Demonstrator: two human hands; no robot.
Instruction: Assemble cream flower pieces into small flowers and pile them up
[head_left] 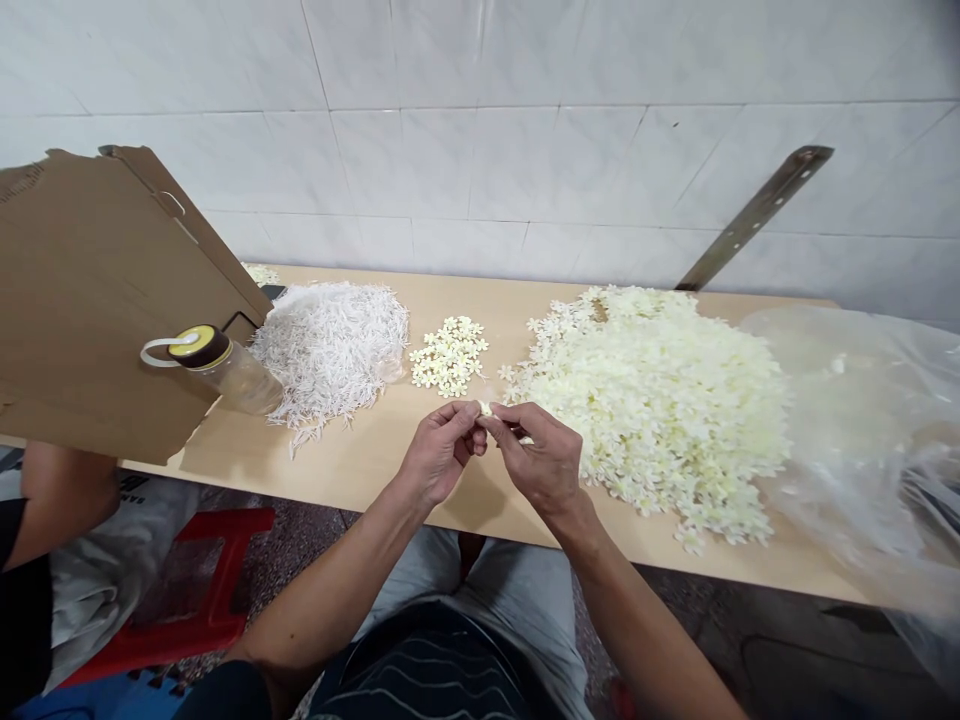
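My left hand (441,452) and my right hand (541,458) meet above the front of the wooden table (360,470), fingertips pinched together on one small pale artificial flower (485,408). To the right lies a big heap of pale yellow flower pieces (660,400). Behind my hands sits a small cluster of finished flowers (450,356). Further left is a pile of thin white stamen pieces (330,345).
A clear bottle with a yellow cap (225,368) lies beside the white pile. A cardboard box flap (97,300) leans in at the left. A clear plastic bag (870,430) covers the table's right end. Another person's arm (60,495) and a red stool (217,580) are at lower left.
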